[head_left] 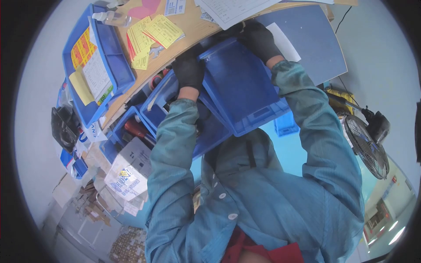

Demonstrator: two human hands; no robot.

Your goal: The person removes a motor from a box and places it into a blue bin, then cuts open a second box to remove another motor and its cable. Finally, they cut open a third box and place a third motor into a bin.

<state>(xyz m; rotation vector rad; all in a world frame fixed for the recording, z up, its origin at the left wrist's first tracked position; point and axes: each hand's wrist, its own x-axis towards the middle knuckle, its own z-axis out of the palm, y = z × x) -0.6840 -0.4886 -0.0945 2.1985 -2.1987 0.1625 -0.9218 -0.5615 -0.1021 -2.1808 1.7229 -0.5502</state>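
A deep blue plastic bin sits tilted under the front edge of the wooden table, overlapping another blue bin. My left hand, in a black glove, is closed at the upper left corner of the tilted bin. At its upper right corner my right hand, also black-gloved, grips the rim, with its fingertips partly hidden under the table edge. A white sheet lies beside my right hand.
Yellow cards, a clear bottle and papers lie on the wooden table. A blue tray with labels is at left. Blue bins with tools stand below it. A black fan is at right.
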